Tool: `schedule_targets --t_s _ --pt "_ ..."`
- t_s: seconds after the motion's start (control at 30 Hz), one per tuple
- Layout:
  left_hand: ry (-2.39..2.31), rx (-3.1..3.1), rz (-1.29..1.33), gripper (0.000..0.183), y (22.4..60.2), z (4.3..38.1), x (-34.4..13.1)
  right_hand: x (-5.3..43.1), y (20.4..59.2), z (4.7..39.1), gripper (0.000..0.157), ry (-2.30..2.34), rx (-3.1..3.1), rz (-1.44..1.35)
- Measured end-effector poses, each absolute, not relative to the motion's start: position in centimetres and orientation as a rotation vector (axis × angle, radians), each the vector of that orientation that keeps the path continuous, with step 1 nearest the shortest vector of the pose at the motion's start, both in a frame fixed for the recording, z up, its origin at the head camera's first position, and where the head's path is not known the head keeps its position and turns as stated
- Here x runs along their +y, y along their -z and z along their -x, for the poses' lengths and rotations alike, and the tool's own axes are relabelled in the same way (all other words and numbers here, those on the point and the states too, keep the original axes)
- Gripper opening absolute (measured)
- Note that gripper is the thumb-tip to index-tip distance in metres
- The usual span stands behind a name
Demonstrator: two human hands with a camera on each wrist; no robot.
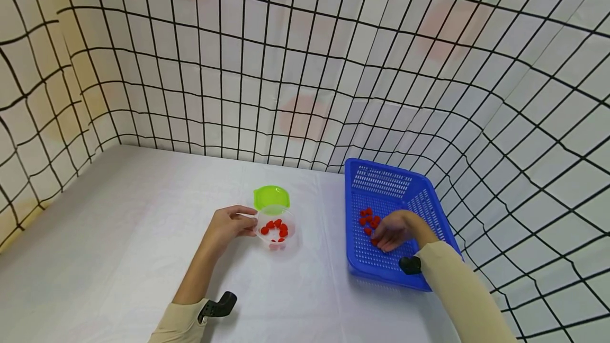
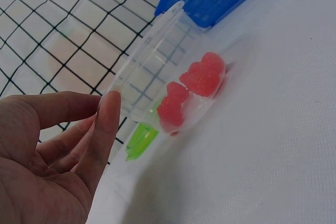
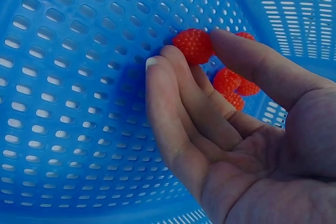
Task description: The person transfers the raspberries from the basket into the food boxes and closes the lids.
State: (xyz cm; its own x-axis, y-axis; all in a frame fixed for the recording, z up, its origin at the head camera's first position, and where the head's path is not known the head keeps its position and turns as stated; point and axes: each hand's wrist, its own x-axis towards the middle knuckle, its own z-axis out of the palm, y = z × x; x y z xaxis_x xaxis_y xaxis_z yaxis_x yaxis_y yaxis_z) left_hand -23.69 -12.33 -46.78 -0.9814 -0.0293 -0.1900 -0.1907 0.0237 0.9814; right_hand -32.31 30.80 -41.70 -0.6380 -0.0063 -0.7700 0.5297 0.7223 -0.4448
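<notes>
My left hand (image 1: 231, 225) pinches the rim of a clear plastic bowl (image 1: 291, 220) between thumb and fingers. Several red raspberries (image 1: 283, 227) lie inside it; the left wrist view shows the bowl (image 2: 152, 66) tilted, raspberries (image 2: 203, 76) low against its wall. Over on the right, my right hand (image 1: 396, 229) reaches down into a blue basket (image 1: 351, 247). In the right wrist view, thumb and fingertips of that hand (image 3: 231, 145) pinch one raspberry (image 3: 192, 46). More raspberries (image 3: 228, 81) rest beyond the fingers on the basket floor, partly hidden.
A bright green shallow dish (image 1: 271, 196) lies just behind the bowl. Black netting (image 1: 305, 68) over white sheeting rises at the back and both sides, close to the basket's right wall. White cloth (image 1: 143, 216) covers the table.
</notes>
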Motion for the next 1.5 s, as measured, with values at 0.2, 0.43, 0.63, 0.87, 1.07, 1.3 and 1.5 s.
schedule_targets --t_s 0.2,0.43,0.63,0.87,1.07,1.3,1.5 --pt "-2.109 2.154 0.235 0.029 46.8 23.7 -12.3 31.1 41.2 32.3 0.024 0.924 2.143 -0.418" --pt "-2.114 2.151 0.231 0.028 46.7 23.7 -12.2 30.9 40.1 32.5 0.025 0.965 2.178 -0.363" --pt "-2.114 2.147 0.23 0.029 46.8 23.8 -12.3 29.9 38.4 32.8 0.026 0.984 2.187 -0.282" --pt "-2.108 2.153 0.226 0.03 46.7 23.7 -12.3 28.2 35.7 32.9 0.038 1.066 2.232 -0.179" --pt "-2.114 2.149 0.229 0.03 46.7 23.7 -12.3 26.2 33.3 33.0 0.036 1.103 2.305 -0.028" --pt "-2.122 2.139 0.23 0.028 46.8 23.9 -12.4 23.0 31.6 33.2 0.03 1.128 2.312 0.065" --pt "-2.118 2.142 0.228 0.027 46.9 23.9 -12.4 20.2 31.2 33.1 0.029 1.139 2.268 0.119"
